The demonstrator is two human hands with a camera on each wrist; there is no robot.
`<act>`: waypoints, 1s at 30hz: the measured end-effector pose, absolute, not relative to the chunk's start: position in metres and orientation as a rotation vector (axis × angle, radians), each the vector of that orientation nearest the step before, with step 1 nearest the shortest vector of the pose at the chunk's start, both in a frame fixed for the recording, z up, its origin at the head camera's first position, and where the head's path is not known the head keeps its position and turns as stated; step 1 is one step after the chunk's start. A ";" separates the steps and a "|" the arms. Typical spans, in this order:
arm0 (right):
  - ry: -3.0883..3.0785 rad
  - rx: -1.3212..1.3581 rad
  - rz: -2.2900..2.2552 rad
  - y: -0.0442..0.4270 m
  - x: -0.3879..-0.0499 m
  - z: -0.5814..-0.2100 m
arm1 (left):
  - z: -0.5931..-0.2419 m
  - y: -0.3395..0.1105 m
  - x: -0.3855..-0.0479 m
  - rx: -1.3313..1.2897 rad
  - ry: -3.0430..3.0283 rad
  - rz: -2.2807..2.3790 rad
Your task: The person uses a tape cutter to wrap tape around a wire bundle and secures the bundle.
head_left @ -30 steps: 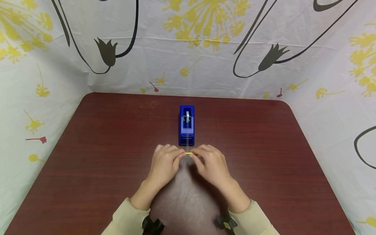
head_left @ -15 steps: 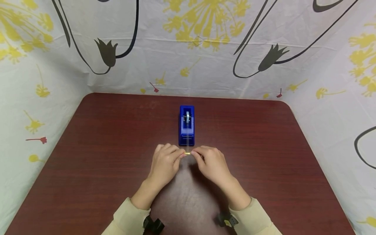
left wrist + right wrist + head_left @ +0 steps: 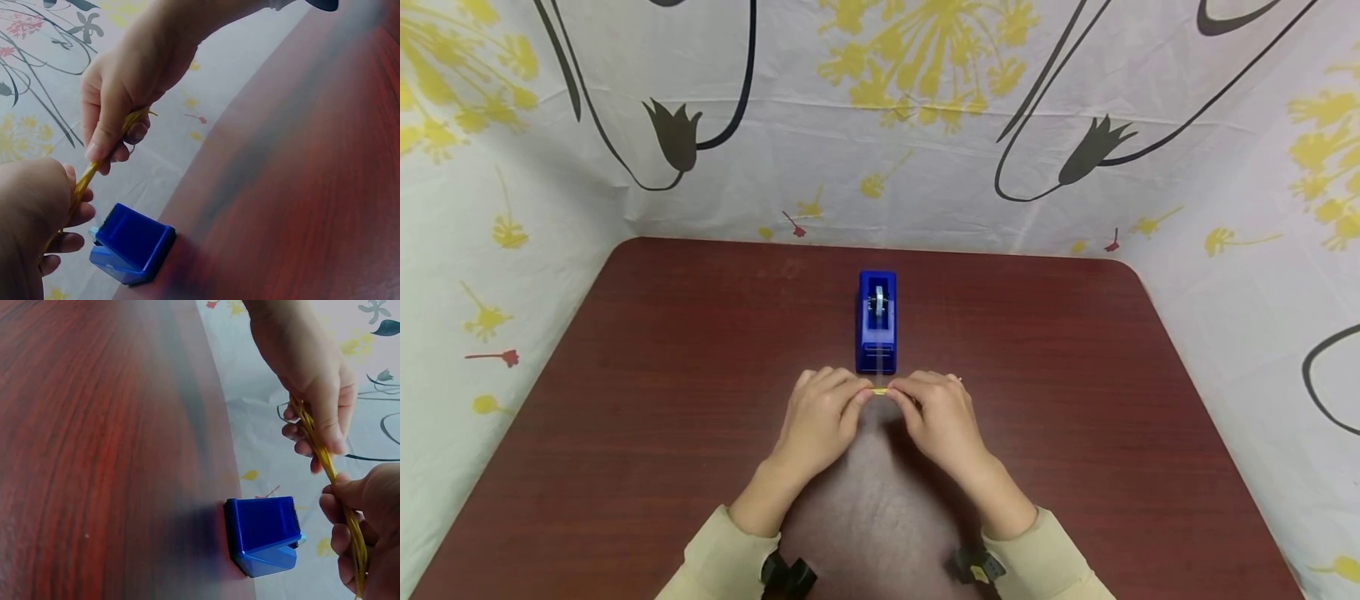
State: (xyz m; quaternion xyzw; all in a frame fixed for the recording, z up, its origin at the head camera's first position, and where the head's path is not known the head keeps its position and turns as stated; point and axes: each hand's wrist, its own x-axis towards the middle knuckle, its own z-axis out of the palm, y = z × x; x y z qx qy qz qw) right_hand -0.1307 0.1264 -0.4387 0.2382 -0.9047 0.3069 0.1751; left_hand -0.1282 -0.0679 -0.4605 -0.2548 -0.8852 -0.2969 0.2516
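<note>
Between my two hands stretches a slim bundle of glossy yellow strands (image 3: 880, 391), too fine to tell the exact kind. My left hand (image 3: 822, 421) pinches it between thumb and fingers on one side. From the other side my right hand (image 3: 942, 421) pinches it, leaving a short yellow gap. In the left wrist view the bundle (image 3: 84, 181) runs slantwise through both grips, and a thin loose end sticks out past the right hand. The right wrist view shows several strands (image 3: 320, 449) lying together. Curled fingers hide parts of it.
A blue tape dispenser (image 3: 878, 337) stands on the dark red table (image 3: 700, 333) just beyond the fingertips, its toothed cutting edge facing me. A white patterned cloth (image 3: 880, 200) hangs around the table's back and sides. Black cameras (image 3: 788, 575) sit at both wrists.
My right fingers have shifted slightly along the yellow bundle, with a little less of it showing between the hands. The left hand and the dispenser stay about where they were.
</note>
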 end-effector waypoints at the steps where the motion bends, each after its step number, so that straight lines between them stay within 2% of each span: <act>1: -2.542 0.682 0.859 0.126 -0.131 -0.440 | -0.460 -0.068 -0.128 -0.691 -2.421 -0.807; 12: -2.427 0.751 0.755 0.124 -0.131 -0.445 | -0.453 -0.068 -0.127 -0.640 -2.585 -0.777; 30: -2.546 0.735 0.669 0.123 -0.130 -0.442 | -0.461 -0.067 -0.130 -0.631 -2.444 -0.823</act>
